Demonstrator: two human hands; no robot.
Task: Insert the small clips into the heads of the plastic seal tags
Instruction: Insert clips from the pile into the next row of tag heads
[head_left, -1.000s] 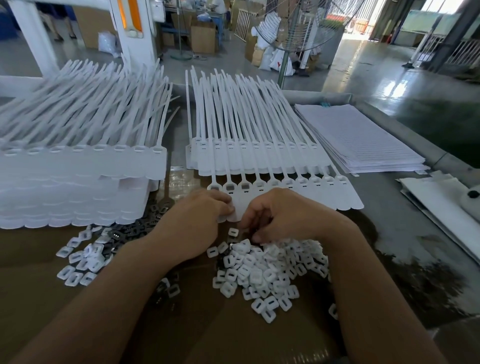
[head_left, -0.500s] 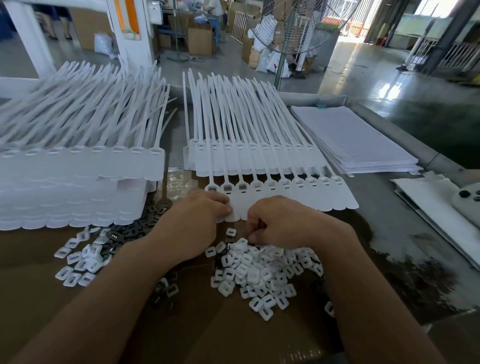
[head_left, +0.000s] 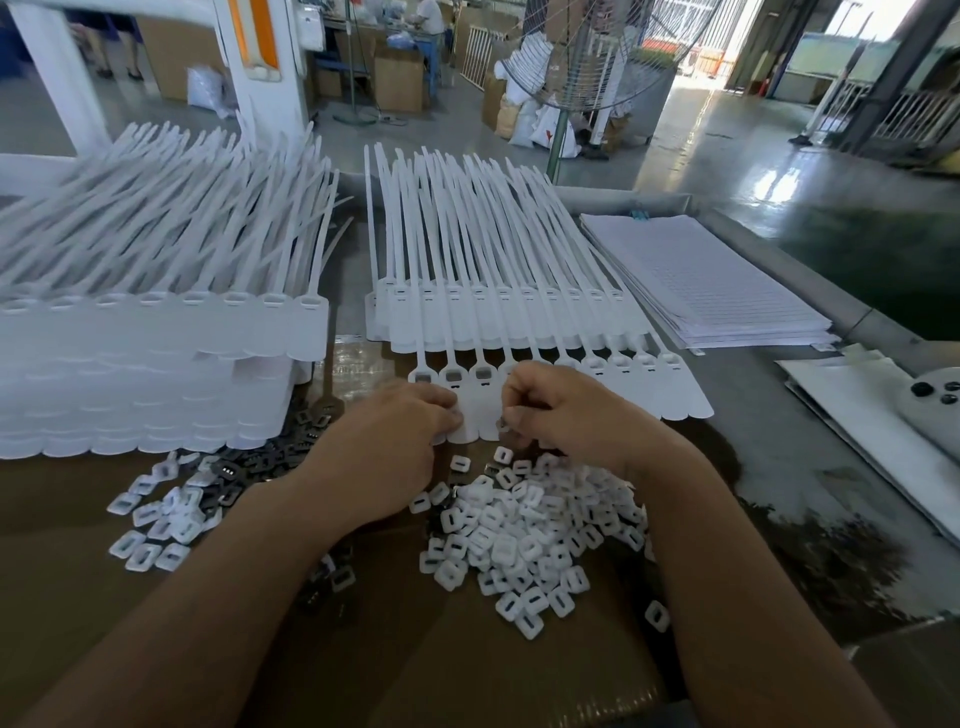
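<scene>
Right hand (head_left: 566, 410) has lifted off the pile of white clips (head_left: 519, 535) and now sits over the heads of the front tag strip (head_left: 649, 389). Its fingers are curled, with thumb and forefinger pinching a small clip (head_left: 503, 424) at the strip's near edge. Left hand (head_left: 395, 436) lies on the strip's left end, fingertips (head_left: 453, 415) pressing the flat ends down; it grasps nothing. Three heads left of the right hand carry grey inserts (head_left: 453, 375); heads to its right show plain white. The clip pile rests on cardboard (head_left: 415, 665), just in front of the strip. A second tag stack (head_left: 493, 312) lies behind the strip. A taller tag stack (head_left: 156, 353) stands at left, with dark clips (head_left: 296, 431) at its foot.
</scene>
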